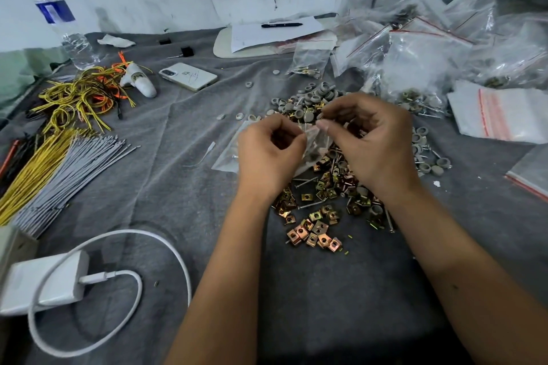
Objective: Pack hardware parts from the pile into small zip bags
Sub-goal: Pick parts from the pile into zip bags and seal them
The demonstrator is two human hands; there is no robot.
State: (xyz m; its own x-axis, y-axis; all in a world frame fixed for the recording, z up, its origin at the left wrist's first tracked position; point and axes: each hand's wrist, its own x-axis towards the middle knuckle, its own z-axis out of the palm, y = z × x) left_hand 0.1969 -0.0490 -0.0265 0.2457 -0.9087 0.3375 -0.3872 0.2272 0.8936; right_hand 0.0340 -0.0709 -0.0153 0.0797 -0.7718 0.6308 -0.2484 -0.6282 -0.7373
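Grey cloth [166, 139] covers the work surface below a scuffed white wall. Directly above the pile of brass clips, screws and grey caps [323, 187], the left hand [268, 154] and right hand [375, 142] each pinch the mouth of one small zip bag [311, 139], probably so parts transfer with minimal travel. Whether the bag is being opened or sealed cannot be determined. Clear cloth lies near the person; cable ties [68, 169] lie to the left and filled bags [430, 50] to the right.

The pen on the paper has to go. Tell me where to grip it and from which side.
Grip the pen at mid-barrel, coming straight down from above. It lies flat and level on the white paper, long axis running left to right, so fingers should close across the barrel from the near and far sides. Nothing crowds its middle; the bags lie well to its right.
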